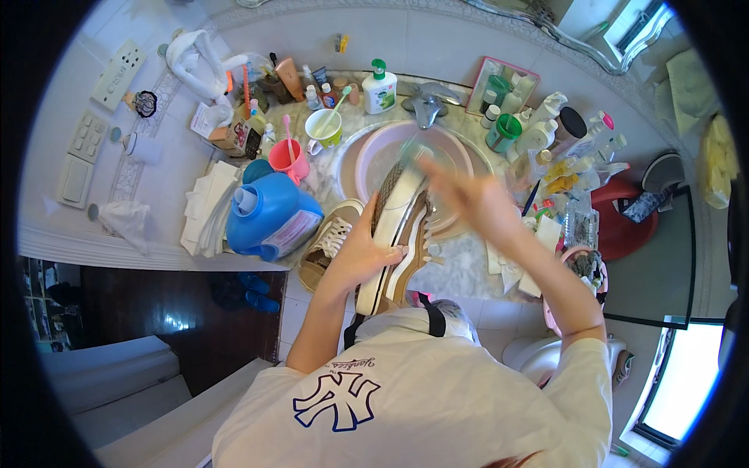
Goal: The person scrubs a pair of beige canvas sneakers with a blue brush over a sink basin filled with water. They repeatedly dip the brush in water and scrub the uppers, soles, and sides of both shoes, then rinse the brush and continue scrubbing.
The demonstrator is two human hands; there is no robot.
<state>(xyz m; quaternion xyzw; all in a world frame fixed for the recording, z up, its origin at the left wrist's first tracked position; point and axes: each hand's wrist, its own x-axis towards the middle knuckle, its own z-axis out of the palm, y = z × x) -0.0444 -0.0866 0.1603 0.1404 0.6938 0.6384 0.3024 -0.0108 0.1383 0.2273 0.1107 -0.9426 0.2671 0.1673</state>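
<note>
My left hand grips a brown and white lace-up sneaker, tilted on its side with its pale sole edge upward. Blurred by motion, my right hand is at the toe end, its fingers closed around what looks like a brush, greenish and clear. Both are over the near part of a pink basin holding water, which stands in the washbasin beneath a metal faucet. A second brown sneaker with white laces lies on the counter, left of my left hand.
A blue detergent jug, a pink cup and a white-green mug stand left of the basin. Behind it is a hand soap bottle. Several bottles crowd the right side, near a green-lidded jar and a red basin.
</note>
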